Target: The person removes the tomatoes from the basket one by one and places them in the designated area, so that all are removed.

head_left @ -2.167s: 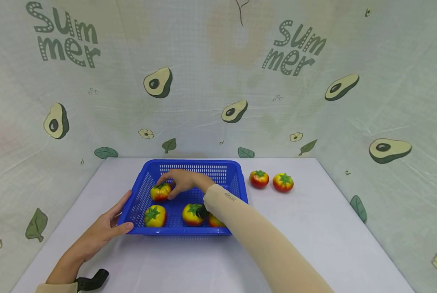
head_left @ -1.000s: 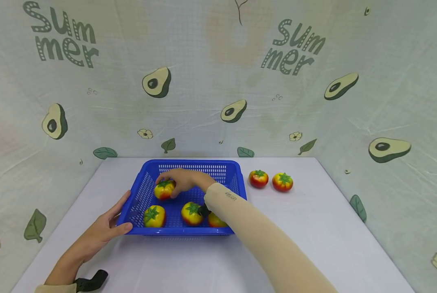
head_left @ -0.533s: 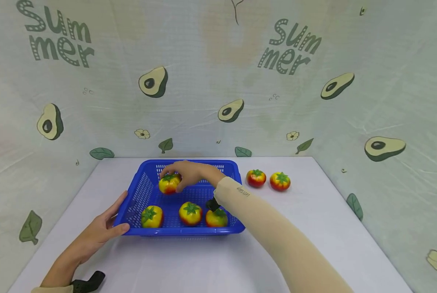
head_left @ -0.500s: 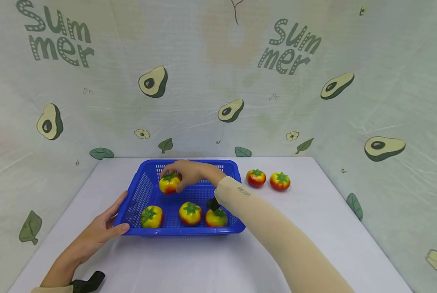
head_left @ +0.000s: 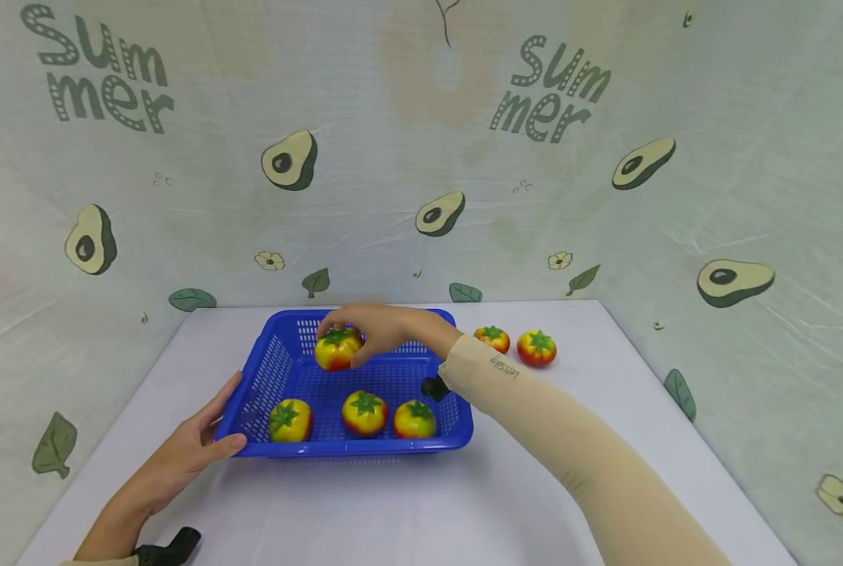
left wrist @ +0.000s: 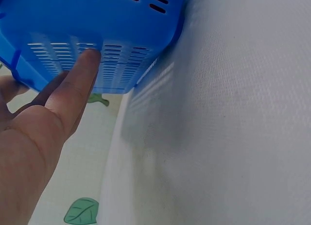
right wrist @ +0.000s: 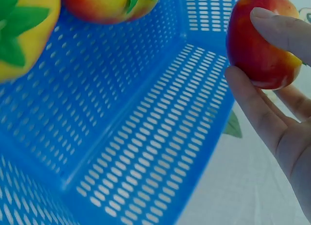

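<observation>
the right hand [head_left: 380, 325] pinches a fruit [head_left: 338, 353] over the basket [head_left: 350, 449]. the left hand [head_left: 188, 450], thumb and fingers spread, touches the basket's left side.

White table [head_left: 322, 511] beneath a blue basket [head_left: 350, 449] and two fruits [head_left: 536, 348] (both green-topped).

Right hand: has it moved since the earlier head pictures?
Yes: against the basket, the right hand has moved rightward and up in the head view.
</observation>
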Action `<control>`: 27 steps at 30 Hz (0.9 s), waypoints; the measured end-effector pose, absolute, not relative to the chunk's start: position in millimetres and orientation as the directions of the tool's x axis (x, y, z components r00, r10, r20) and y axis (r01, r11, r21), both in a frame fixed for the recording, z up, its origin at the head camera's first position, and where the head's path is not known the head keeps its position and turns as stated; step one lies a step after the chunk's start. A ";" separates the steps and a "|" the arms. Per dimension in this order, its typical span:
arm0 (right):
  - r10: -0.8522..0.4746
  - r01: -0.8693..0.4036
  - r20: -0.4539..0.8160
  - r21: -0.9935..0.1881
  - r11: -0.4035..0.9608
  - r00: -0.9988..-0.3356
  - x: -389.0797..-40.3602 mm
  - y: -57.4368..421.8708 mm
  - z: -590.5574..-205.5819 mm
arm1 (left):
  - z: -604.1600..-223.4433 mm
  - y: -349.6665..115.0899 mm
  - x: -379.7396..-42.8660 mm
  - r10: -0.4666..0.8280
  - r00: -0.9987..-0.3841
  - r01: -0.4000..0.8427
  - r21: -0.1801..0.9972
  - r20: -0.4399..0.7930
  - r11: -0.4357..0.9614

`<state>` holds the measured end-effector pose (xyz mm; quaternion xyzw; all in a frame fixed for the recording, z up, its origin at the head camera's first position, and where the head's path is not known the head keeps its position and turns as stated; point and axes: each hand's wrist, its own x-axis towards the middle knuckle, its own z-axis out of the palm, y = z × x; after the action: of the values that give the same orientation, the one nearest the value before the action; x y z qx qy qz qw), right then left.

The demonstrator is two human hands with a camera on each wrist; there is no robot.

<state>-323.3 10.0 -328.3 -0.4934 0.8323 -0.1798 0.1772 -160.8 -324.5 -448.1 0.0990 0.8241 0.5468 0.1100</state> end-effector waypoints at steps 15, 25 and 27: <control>-0.816 -0.701 -0.039 -0.489 0.518 -0.576 -324.9 105.9 -314.5 | -448.8 -325.2 -162.5 0.282 -0.957 0.049 0.913 -0.073 0.404; -0.756 -0.638 -0.012 -0.529 0.560 -0.654 -319.9 155.0 -314.5 | -447.4 -325.0 -161.8 0.274 -0.958 0.044 0.905 -0.081 0.424; -0.749 -0.633 -0.010 -0.526 0.567 -0.662 -318.2 161.9 -315.1 | -447.5 -324.7 -161.4 0.272 -0.959 0.043 0.903 -0.083 0.427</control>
<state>-318.2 161.9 -315.1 -0.3939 0.8774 -0.2475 0.1170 -161.4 -324.7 -447.5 0.0940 0.8377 0.5269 0.1089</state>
